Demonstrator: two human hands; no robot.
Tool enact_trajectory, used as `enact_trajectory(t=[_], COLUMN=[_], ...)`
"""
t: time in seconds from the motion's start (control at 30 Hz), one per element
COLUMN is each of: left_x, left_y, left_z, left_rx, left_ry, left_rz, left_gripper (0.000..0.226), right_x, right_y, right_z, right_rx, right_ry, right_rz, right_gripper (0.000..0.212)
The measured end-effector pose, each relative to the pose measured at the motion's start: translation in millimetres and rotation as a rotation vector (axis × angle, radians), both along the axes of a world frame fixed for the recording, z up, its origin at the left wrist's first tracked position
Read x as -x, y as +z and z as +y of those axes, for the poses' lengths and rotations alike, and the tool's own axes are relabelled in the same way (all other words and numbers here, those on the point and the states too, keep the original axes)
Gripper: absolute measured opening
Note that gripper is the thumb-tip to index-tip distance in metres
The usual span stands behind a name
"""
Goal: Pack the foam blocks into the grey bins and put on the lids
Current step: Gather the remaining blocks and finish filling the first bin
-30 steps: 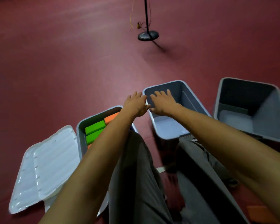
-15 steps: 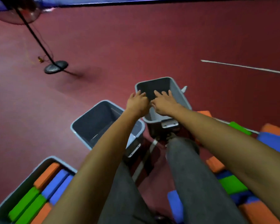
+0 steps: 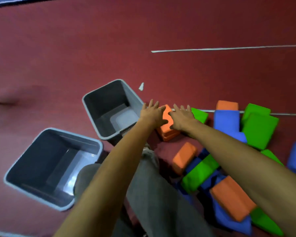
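Both hands lie on one orange block (image 3: 167, 132) near frame centre. The left hand (image 3: 151, 115) is on its 9 o'clock side and the right hand (image 3: 181, 119) on its 3 o'clock side, fingers spread and straight, not curled round it.

The far grey bin (image 3: 101, 113), open and empty, is just beside the block at 9 o'clock. The near grey bin (image 3: 32, 161), also empty, is at 7 o'clock, its corner overlapped by a grey trouser leg (image 3: 161, 194).

A loose pile of foam blocks (image 3: 260, 129) in green, blue and orange runs from 3 to 5 o'clock, partly hidden by the right forearm. A green block (image 3: 201, 115) sits just beside the right hand.

The floor (image 3: 75, 57) is red, with a white line (image 3: 229, 48) at 1 o'clock and a small white scrap (image 3: 141, 86) at 12 o'clock of the far bin.
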State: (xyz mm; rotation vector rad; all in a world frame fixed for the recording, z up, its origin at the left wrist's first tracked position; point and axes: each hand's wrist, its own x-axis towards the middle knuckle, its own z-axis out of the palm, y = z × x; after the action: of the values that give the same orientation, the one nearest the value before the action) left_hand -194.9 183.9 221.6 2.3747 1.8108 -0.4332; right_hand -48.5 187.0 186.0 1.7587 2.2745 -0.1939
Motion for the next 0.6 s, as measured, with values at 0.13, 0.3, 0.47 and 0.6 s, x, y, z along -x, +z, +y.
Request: enact_trajectory(t=[0.13,0.3,0.47,0.6], left_x=[-59,-114,-146,-159], left_y=[-32,-85,-140,-182], left_z=[3,-5,-22,-43], left_rx=[0.056,0.167,0.305,0.348], left_ry=[-0.082,-0.145,-0.170,-0.080], left_rz=[0.013,0.024,0.076,0.061], left_gripper=[0.080,0.079,0.074,0.062], right_x=[-60,-116,-143,-145], right_y=[-37,-92,-152,-189], right_z=[-4,-28,-65,-87], right_rx=[0.105,0.253,0.312,0.313], right_ry=[-0.132,-0.190,-0.355,-0.638], right_rz=[0.030,0.003,0.054,0.176], right_gripper=[0.069,0.079,0.081,0.065])
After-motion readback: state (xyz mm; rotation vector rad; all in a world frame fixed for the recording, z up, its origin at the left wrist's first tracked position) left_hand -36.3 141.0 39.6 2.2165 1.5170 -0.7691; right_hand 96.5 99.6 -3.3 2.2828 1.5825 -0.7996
